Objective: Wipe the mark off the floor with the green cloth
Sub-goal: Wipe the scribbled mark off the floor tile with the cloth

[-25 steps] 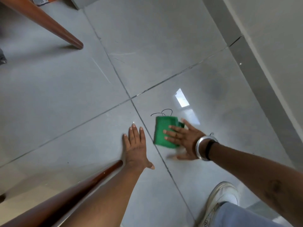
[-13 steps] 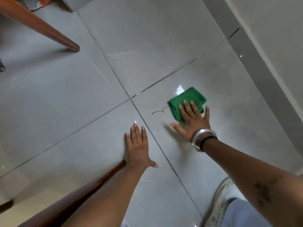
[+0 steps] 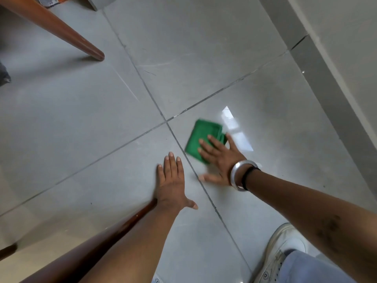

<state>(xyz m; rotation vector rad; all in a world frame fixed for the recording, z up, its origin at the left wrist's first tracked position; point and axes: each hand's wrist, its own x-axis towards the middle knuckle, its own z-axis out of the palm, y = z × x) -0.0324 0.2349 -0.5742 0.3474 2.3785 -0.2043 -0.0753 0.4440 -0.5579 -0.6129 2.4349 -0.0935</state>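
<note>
A folded green cloth [image 3: 201, 137] lies flat on the grey tiled floor [image 3: 204, 68], just right of the crossing of the tile joints. My right hand [image 3: 219, 158] presses down on it with fingers spread, wearing a silver bangle and a black band at the wrist. The cloth is motion-blurred. The thin black mark is not visible; the cloth and hand cover that spot. My left hand [image 3: 173, 180] rests flat on the floor to the left of the joint, fingers together, holding nothing.
A brown wooden furniture leg [image 3: 67, 35] stands at the upper left; another brown leg [image 3: 122, 223] runs beside my left forearm. A grey skirting and wall [image 3: 326, 82] run along the right. My white shoe [image 3: 283, 248] is at the lower right.
My right hand has slid the green cloth back left and toward me, over the black scribble that showed beside it half a second ago. My left hand has stayed planted.
</note>
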